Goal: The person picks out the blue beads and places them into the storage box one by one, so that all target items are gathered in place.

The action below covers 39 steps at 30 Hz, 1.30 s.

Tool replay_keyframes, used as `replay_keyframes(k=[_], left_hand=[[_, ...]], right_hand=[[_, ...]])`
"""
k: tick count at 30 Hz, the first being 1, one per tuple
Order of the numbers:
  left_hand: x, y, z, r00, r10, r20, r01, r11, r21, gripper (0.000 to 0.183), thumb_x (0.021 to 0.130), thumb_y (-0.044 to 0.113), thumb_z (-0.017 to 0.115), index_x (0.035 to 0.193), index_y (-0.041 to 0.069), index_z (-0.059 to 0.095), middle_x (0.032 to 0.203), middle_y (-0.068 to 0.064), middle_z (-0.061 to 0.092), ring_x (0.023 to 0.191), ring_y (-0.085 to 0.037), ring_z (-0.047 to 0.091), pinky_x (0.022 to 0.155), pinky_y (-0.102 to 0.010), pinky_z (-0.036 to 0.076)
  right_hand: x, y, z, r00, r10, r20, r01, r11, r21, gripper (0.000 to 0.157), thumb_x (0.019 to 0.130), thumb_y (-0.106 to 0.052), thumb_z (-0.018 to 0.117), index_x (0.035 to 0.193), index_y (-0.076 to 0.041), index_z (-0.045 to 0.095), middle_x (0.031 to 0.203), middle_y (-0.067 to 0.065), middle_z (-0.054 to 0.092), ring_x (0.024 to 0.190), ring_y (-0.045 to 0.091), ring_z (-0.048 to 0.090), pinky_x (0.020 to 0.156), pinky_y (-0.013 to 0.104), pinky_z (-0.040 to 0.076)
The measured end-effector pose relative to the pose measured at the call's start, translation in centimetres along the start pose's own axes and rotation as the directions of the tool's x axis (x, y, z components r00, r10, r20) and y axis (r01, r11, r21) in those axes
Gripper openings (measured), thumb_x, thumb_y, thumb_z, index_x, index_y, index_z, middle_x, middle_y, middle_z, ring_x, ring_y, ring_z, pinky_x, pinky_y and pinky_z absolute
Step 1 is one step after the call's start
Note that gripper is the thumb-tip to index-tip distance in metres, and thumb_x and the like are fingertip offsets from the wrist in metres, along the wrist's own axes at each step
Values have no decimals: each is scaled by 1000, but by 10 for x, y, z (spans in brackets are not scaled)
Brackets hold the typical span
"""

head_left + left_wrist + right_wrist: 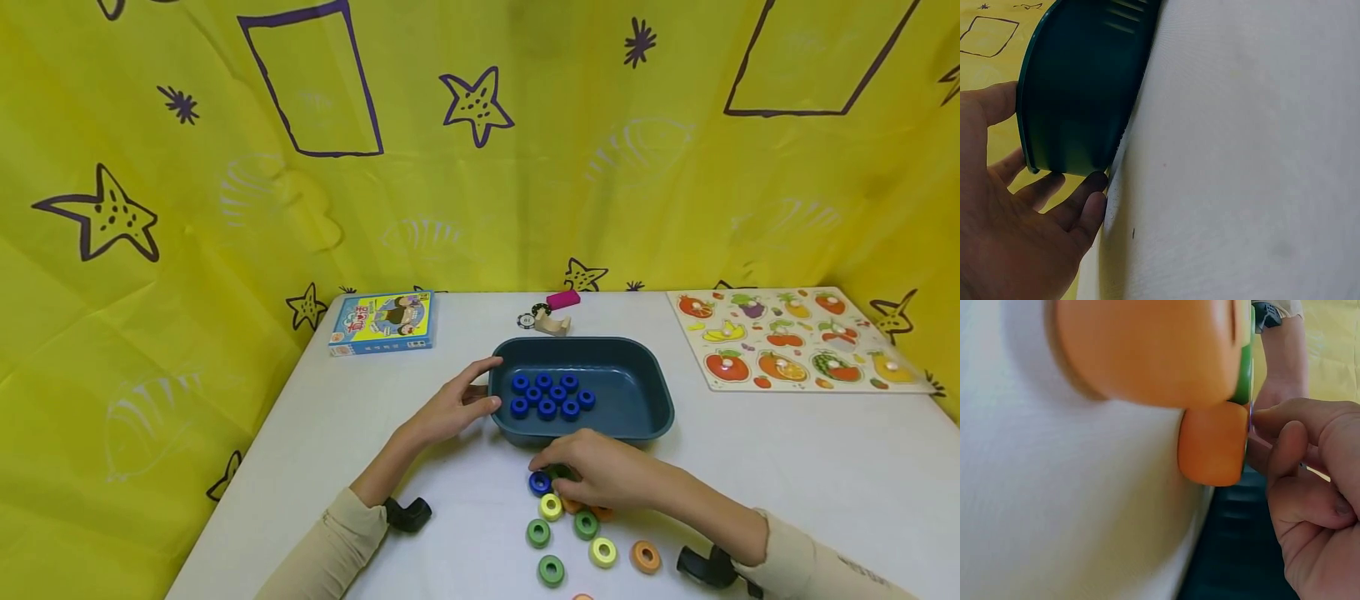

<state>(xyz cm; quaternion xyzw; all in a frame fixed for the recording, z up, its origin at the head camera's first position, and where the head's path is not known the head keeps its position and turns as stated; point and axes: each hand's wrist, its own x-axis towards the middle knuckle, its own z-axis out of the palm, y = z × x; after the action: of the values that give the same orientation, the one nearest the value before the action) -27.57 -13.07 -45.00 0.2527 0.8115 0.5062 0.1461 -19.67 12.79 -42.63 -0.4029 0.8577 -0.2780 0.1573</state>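
My left hand (457, 406) holds the left end of a dark teal plastic basin (630, 392), its thumb and fingers spread round the end wall. In the left wrist view the fingertips touch the basin's side (1079, 94). Inside the basin, several blue rings (547, 408) lie grouped toward the left. In front of it, my right hand (600, 471) pinches a blue ring (540, 483) between thumb and index finger, low over the table. Green (551, 571), yellow (603, 552) and orange rings (645, 557) lie around and below that hand, which partly covers some of them.
A boxed game (382, 323) lies at the back left of the white table (300, 467). Behind the basin are a small wooden piece (552, 323) and a magenta block (563, 299). A fruit puzzle board (795, 342) lies at the back right, against yellow curtains (525, 192).
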Motion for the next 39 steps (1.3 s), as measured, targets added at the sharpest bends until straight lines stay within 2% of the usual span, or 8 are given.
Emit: replay_keyframes(k=[11, 14, 17, 22, 27, 30, 32, 39], left_hand=[[0, -1, -1, 1000, 11, 8, -11, 1000, -11, 60, 92, 30, 59, 145, 32, 29, 148, 10, 26, 122, -20, 47, 96, -38, 42], [0, -3, -1, 1000, 20, 11, -20, 1000, -11, 61, 92, 30, 58, 145, 31, 28, 148, 9, 26, 121, -21, 47, 96, -38, 42], [0, -3, 0, 1000, 17, 13, -16, 1000, -8, 61, 92, 29, 58, 145, 32, 28, 148, 9, 26, 122, -21, 47, 96, -38, 42], [0, -3, -1, 1000, 2, 7, -2, 1000, -1, 60, 92, 29, 58, 145, 33, 28, 148, 9, 26, 122, -22, 47, 96, -40, 42], [0, -2, -1, 1000, 2, 3, -2, 1000, -3, 61, 92, 29, 58, 145, 32, 29, 148, 8, 26, 122, -22, 46, 95, -41, 42], [-1, -1, -1, 1000, -6, 0, 6, 1000, 1, 60, 92, 30, 58, 144, 34, 29, 148, 8, 25, 122, -22, 46, 96, -41, 42], [0, -1, -1, 1000, -12, -1, 12, 1000, 3, 60, 92, 32, 59, 144, 37, 29, 148, 9, 25, 122, -22, 46, 96, -40, 42], [0, 0, 0, 1000, -18, -5, 18, 1000, 5, 60, 91, 32, 59, 143, 38, 29, 148, 8, 26, 122, -21, 47, 95, -39, 43]], right_hand=[[5, 0, 6, 1000, -22, -9, 21, 1000, -23, 28, 84, -25, 69, 112, -20, 68, 104, -15, 62, 88, -3, 56, 79, 23, 49], [4, -1, 9, 1000, -19, -21, 18, 999, -26, 28, 83, -27, 70, 111, -21, 68, 102, -17, 62, 88, -3, 55, 78, 22, 49], [3, -5, 7, 999, -7, -37, 6, 1000, -25, 28, 83, -28, 70, 110, -22, 68, 97, -18, 61, 74, -2, 55, 67, 20, 49], [-3, -18, -13, 998, -4, -59, 6, 1000, 29, 28, 83, -32, 69, 111, -26, 67, 84, -19, 59, 56, 1, 51, 49, 20, 45], [-5, -18, -43, 982, -101, -159, 110, 993, 51, 25, 82, -35, 71, 106, -31, 67, 86, -18, 61, 70, 4, 56, 56, 22, 49], [-2, -7, -58, 968, -149, -204, 164, 985, 62, 23, 81, -34, 72, 103, -29, 67, 89, -15, 63, 77, 7, 59, 58, 26, 51], [0, 3, -66, 966, -147, -213, 163, 985, 64, 24, 80, -34, 73, 103, -29, 67, 93, -15, 63, 79, 10, 59, 62, 28, 53], [7, 43, -86, 985, -65, -162, 95, 979, 181, 27, 80, -25, 74, 106, -24, 67, 101, -9, 64, 85, 15, 61, 78, 31, 53]])
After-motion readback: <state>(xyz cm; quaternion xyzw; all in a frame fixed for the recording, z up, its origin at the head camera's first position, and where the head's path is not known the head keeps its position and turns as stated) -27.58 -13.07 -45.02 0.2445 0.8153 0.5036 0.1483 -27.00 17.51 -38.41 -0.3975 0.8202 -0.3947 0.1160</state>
